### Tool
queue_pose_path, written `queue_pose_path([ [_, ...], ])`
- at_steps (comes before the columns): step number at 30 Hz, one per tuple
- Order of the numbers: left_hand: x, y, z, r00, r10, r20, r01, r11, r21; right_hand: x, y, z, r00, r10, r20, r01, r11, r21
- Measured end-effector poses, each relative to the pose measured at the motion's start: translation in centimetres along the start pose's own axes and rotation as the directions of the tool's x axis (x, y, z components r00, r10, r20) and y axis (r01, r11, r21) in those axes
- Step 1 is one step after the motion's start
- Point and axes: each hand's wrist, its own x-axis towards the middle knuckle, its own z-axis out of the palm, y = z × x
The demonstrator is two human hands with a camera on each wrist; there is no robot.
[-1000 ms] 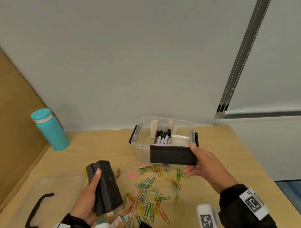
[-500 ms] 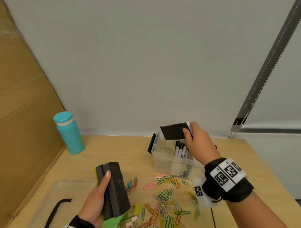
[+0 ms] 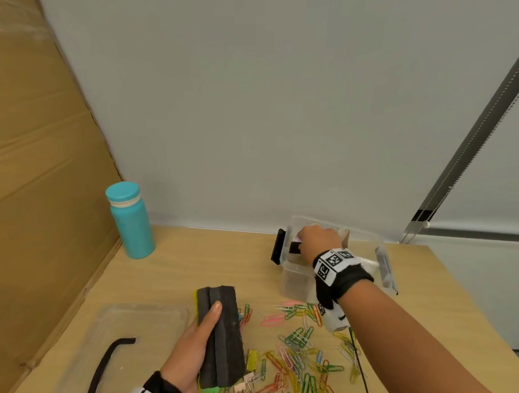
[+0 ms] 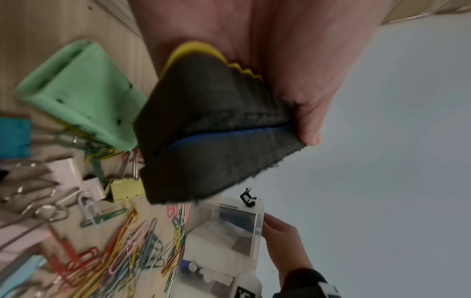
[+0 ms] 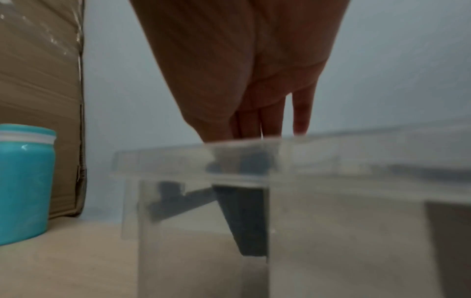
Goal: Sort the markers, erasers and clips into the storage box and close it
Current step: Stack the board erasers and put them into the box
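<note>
My left hand (image 3: 196, 345) grips two black felt erasers (image 3: 220, 336) side by side above the table's front; the left wrist view shows their yellow and blue backs (image 4: 216, 131). My right hand (image 3: 317, 241) reaches down into the left end of the clear storage box (image 3: 296, 280) and holds a third black eraser (image 3: 295, 248) there. Seen through the box wall, that eraser (image 5: 242, 217) stands tilted below my fingers (image 5: 300, 113). Coloured paper clips (image 3: 301, 336) and binder clips (image 3: 252, 364) lie scattered in front of the box. My right wrist hides the markers.
The clear lid (image 3: 124, 327) with its black handle (image 3: 105, 372) lies flat at the front left. A teal bottle (image 3: 131, 221) stands at the back left beside a cardboard panel (image 3: 40, 174). The wall runs close behind the box. A large green binder clip (image 4: 76, 90) lies under the erasers.
My right hand carried its eraser from in front of the box, over the rim and down into the left end. My left hand kept its two erasers in place.
</note>
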Motion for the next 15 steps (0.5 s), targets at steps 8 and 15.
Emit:
queue_pose_path([
  [8,-0.2,-0.1,0.3,1.0,-0.002,0.001,0.003,1.0,-0.021,-3.0,1.8,0.2,0.98,-0.192,0.054,0.187,0.978,0.091],
  [15,-0.7,0.3,2.3,1.0,-0.024,-0.012,0.02,0.967,-0.256,-11.8,1.3,3.2,0.78,-0.429,-0.456,0.583,0.762,0.28],
])
